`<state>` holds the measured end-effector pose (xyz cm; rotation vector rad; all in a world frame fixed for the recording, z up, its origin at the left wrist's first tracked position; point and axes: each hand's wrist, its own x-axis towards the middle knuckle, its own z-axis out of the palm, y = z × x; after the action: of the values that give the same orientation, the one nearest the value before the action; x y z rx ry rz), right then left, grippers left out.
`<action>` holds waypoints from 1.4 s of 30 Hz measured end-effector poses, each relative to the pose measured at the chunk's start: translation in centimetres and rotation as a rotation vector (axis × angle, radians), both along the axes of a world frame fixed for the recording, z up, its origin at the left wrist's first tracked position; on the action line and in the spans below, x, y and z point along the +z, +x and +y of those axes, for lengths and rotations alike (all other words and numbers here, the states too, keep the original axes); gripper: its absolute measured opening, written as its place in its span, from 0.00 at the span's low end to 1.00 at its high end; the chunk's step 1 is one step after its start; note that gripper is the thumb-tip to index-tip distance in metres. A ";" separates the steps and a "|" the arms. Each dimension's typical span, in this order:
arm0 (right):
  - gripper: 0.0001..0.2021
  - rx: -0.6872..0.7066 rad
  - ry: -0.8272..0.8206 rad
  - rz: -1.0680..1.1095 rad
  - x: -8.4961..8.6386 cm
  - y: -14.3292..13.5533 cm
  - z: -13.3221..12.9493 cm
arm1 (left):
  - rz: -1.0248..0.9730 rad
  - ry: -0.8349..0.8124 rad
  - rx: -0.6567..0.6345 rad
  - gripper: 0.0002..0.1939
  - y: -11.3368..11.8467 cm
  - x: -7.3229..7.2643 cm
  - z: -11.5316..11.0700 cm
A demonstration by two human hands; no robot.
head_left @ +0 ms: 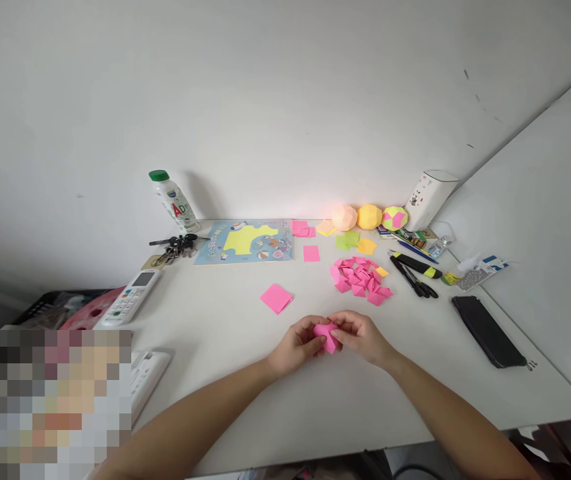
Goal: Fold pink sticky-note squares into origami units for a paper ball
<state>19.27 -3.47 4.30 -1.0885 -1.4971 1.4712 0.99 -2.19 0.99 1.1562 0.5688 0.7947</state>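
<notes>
Both the left hand (298,345) and the right hand (362,337) grasp one folded pink paper (326,331), thumbs on its near face, just above the desk (215,307) near its front edge. Beyond the left hand lies a small stack of pink sheets (276,299), set at a slant. Past the right hand is a pile of folded pink pieces (359,280) (an orange corner pokes out at its right side). Farther back, a pink square (311,253) lies flat near some green notes (348,241), and three paper balls (369,217) sit in a row close to the wall. To the right of the pile are a pair of scissors (412,279) and a cutter (418,265), with a black pouch (489,332) nearer the front. Off to the left, a white bottle (175,205) with a green cap stands behind some keys (178,247).
</notes>
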 end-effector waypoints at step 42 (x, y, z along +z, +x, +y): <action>0.10 -0.037 0.171 -0.222 0.0 0.3 -0.1 | 0.037 -0.026 0.067 0.16 0.2 0.1 0.3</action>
<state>19.53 -3.54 4.34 -1.1979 -1.7127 1.2029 1.14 -1.89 1.14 1.1353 0.6499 0.8223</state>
